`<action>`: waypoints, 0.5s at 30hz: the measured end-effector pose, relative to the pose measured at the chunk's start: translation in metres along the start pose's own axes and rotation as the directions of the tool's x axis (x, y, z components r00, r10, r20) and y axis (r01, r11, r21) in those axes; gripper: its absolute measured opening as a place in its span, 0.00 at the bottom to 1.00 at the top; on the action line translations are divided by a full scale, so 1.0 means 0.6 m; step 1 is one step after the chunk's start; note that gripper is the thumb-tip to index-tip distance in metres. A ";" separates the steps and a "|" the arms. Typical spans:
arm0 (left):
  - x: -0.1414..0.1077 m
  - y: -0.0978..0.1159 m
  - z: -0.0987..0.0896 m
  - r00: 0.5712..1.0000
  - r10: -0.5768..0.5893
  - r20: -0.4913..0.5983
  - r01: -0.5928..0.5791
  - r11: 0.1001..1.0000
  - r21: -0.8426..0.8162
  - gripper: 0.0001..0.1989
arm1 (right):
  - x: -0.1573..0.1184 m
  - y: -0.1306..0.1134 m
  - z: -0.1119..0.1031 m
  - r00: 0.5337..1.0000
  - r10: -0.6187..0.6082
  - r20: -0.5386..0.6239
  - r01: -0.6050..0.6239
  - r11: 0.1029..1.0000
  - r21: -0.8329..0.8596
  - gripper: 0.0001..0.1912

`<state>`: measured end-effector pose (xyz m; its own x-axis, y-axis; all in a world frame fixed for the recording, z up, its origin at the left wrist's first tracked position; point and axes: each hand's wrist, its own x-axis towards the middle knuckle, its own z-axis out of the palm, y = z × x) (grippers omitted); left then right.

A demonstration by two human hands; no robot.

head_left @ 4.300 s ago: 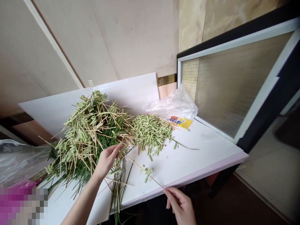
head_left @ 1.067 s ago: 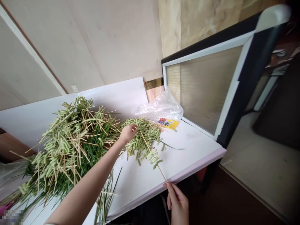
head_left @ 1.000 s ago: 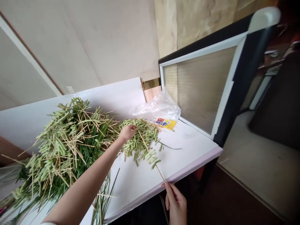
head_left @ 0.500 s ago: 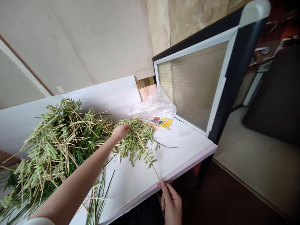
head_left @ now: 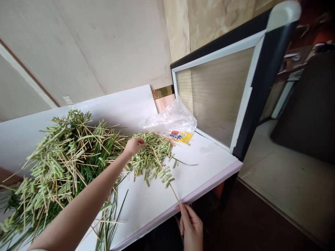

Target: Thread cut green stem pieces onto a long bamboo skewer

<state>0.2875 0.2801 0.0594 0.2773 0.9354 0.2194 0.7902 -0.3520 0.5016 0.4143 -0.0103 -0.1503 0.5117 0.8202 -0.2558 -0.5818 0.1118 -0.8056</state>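
Along a white bench [head_left: 206,170] edged in pale pink, two loose heaps lie side by side: a big shaggy mound [head_left: 62,164] of thin bamboo sticks, knobbly green pieces and long flat grass blades, and a smaller, denser heap of green pieces [head_left: 151,151] with a pebbly look. The person's left hand [head_left: 134,147] reaches in from the lower left and rests palm down at the near edge of the smaller heap; its grip is half curled, fingers over the green pieces, and whether it has hold of anything I cannot tell. The right hand [head_left: 191,226] sits low at the bench's front edge, its grip pinched closed on the end of a bamboo skewer [head_left: 174,191] that slants up into the smaller heap, green pieces threaded along it. Behind, a crumpled clear plastic bag [head_left: 167,116] slumps against a yellow printed packet [head_left: 180,137] beside a ribbed glass panel [head_left: 214,97] in a dark frame.
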 end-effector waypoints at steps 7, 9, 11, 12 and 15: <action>-0.052 0.027 -0.036 0.996 -0.056 0.069 0.084 0.846 -0.526 0.25 | 0.000 0.007 -0.012 1.000 -0.027 0.008 0.028 0.998 -0.063 0.30; -0.072 0.032 -0.046 0.994 -0.080 0.074 0.109 0.775 -0.623 0.25 | -0.004 0.005 -0.010 0.999 -0.043 -0.005 0.043 0.996 -0.079 0.31; -0.095 0.037 -0.056 0.991 -0.110 0.076 0.131 0.703 -0.699 0.25 | -0.009 0.000 -0.005 0.998 -0.059 -0.035 0.056 0.995 -0.084 0.32; -0.108 0.039 -0.060 0.989 -0.124 0.076 0.140 0.666 -0.733 0.26 | -0.011 -0.003 -0.002 0.996 -0.067 -0.057 0.062 0.995 -0.083 0.32; -0.152 0.043 -0.066 0.985 -0.158 0.071 0.148 0.554 -0.819 0.24 | -0.018 -0.011 0.006 0.991 -0.093 -0.097 0.086 0.993 -0.077 0.33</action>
<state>0.2609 0.1843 0.0852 0.1872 0.9793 0.0773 0.0313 -0.0846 0.9959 0.4102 -0.0179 -0.1399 0.6230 0.7476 -0.2302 -0.4851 0.1384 -0.8635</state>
